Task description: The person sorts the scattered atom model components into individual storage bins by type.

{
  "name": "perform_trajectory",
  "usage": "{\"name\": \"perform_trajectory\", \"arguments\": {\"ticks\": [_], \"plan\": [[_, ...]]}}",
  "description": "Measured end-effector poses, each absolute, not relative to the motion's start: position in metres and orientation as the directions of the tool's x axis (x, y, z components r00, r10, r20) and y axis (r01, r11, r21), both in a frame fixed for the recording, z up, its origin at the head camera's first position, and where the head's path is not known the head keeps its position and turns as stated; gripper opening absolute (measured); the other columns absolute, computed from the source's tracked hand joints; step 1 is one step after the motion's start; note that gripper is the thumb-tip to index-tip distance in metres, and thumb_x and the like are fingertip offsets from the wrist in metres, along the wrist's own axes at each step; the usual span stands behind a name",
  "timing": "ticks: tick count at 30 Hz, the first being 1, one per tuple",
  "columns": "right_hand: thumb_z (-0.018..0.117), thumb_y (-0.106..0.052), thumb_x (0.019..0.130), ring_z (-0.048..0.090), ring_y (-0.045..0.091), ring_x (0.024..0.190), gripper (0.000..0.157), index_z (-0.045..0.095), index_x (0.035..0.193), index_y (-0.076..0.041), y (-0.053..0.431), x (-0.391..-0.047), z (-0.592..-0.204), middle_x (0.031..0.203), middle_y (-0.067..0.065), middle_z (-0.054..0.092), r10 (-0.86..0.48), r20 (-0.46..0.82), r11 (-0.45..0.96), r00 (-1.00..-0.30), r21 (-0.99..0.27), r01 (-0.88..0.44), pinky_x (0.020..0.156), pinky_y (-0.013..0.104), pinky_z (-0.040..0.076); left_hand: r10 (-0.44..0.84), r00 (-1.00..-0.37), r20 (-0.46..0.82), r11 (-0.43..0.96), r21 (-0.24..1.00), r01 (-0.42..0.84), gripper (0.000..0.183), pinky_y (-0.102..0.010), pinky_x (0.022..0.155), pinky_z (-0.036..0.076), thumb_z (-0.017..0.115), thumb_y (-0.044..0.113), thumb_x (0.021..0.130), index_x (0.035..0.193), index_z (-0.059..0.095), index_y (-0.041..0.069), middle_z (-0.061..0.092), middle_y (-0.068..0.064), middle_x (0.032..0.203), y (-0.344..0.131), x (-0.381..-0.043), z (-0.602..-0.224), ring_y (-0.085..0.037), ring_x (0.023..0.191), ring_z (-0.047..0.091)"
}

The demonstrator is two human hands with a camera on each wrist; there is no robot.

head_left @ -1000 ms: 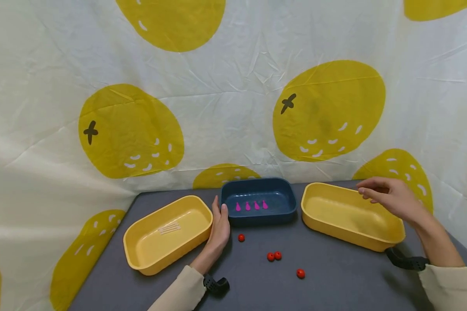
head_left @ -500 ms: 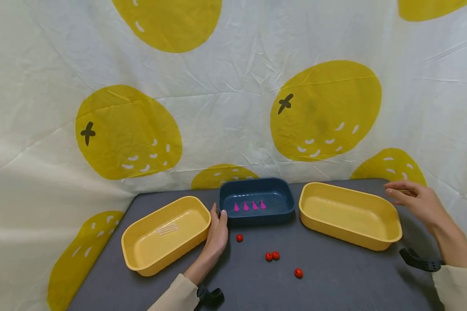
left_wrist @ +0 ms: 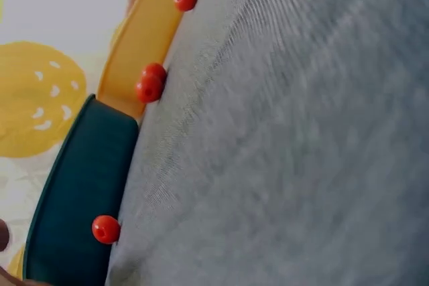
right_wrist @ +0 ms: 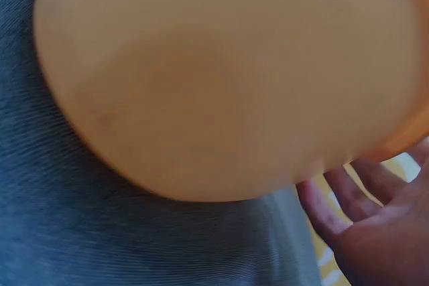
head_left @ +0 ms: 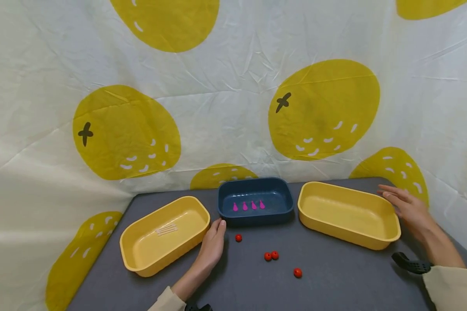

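My left hand point(head_left: 212, 245), fingers straight, is beside the right end of the left yellow tray point(head_left: 179, 255) and just short of the dark blue tray point(head_left: 257, 220). Whether it touches either tray is unclear. Several short pale sticks point(head_left: 166, 230) lie in that yellow tray. Several small pink pear-shaped pieces point(head_left: 244, 206) stand in a row in the blue one. My right hand point(head_left: 414, 216) is at the right end of the other yellow tray point(head_left: 346, 235), its fingers point(right_wrist: 352, 195) spread near the tray's wall; contact is hard to tell. Neither hand holds anything.
Several red beads lie on the grey cloth: one bead point(head_left: 238, 238) before the blue tray, a touching pair point(head_left: 271, 255), and another bead point(head_left: 297, 272) closer to me. A white curtain point(head_left: 225, 129) with yellow fruit prints hangs behind the table.
My right hand has gone from above the right yellow tray to beyond its right end, then lowered beside it. My left hand has drawn back slightly towards me. The trays look unmoved.
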State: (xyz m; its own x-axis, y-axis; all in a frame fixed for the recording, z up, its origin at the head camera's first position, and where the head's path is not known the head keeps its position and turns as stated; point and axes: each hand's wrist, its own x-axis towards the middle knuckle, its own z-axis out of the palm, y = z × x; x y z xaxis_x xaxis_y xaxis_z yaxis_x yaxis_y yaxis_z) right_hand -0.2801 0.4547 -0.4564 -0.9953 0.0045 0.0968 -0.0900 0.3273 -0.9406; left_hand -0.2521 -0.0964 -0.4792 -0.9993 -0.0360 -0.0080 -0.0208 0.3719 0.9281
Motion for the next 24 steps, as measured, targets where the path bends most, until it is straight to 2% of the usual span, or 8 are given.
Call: {"name": "perform_trajectory", "arguments": {"ticks": [5, 12, 17, 24], "plan": [[0.048, -0.022, 0.111, 0.066, -0.011, 0.100, 0.038, 0.056, 0.147, -0.031, 0.453, -0.281, -0.466, 0.119, -0.037, 0.064, -0.074, 0.091, 0.118, -0.993, -0.988, -0.099, 0.075, 0.020, 0.060, -0.024, -0.999, -0.038, 0.359, 0.932, -0.044, 0.053, -0.060, 0.117, 0.038, 0.050, 0.030, 0.108, 0.148, 0.050, -0.005, 0.054, -0.022, 0.151, -0.099, -0.247, -0.474, -0.040, 0.138, 0.053], [0.048, -0.023, 0.111, 0.069, -0.004, 0.100, 0.041, 0.054, 0.151, -0.030, 0.452, -0.281, -0.476, 0.119, -0.034, 0.063, -0.095, 0.028, -0.005, -0.995, -1.000, -0.028, 0.075, 0.027, 0.062, 0.029, -0.999, -0.034, 0.385, 0.923, -0.020, 0.040, -0.055, 0.108, 0.048, 0.058, 0.026, 0.103, 0.133, 0.066, 0.000, 0.069, -0.015, 0.132, -0.104, -0.244, -0.473, -0.029, 0.117, 0.064], [0.041, -0.018, 0.113, 0.071, 0.001, 0.105, 0.041, 0.055, 0.150, -0.030, 0.452, -0.281, -0.478, 0.124, -0.028, 0.066, -0.170, 0.051, -0.135, -0.984, -0.991, -0.028, 0.079, 0.029, 0.063, 0.156, -0.987, 0.021, 0.443, 0.892, 0.089, 0.039, -0.050, 0.100, 0.054, 0.063, 0.022, 0.101, 0.132, 0.067, -0.001, 0.070, -0.015, 0.127, -0.112, -0.251, -0.475, -0.027, 0.112, 0.066], [0.035, -0.015, 0.114, 0.071, 0.003, 0.108, 0.044, 0.056, 0.149, -0.028, 0.453, -0.282, -0.480, 0.128, -0.025, 0.067, -0.229, 0.079, -0.215, -0.970, -0.976, -0.028, 0.082, 0.029, 0.062, 0.330, -0.939, 0.098, 0.535, 0.800, 0.271, 0.033, -0.028, 0.085, 0.057, 0.074, 0.022, 0.094, 0.122, 0.072, 0.004, 0.076, -0.007, 0.113, -0.114, -0.265, -0.476, -0.018, 0.098, 0.069]]}}
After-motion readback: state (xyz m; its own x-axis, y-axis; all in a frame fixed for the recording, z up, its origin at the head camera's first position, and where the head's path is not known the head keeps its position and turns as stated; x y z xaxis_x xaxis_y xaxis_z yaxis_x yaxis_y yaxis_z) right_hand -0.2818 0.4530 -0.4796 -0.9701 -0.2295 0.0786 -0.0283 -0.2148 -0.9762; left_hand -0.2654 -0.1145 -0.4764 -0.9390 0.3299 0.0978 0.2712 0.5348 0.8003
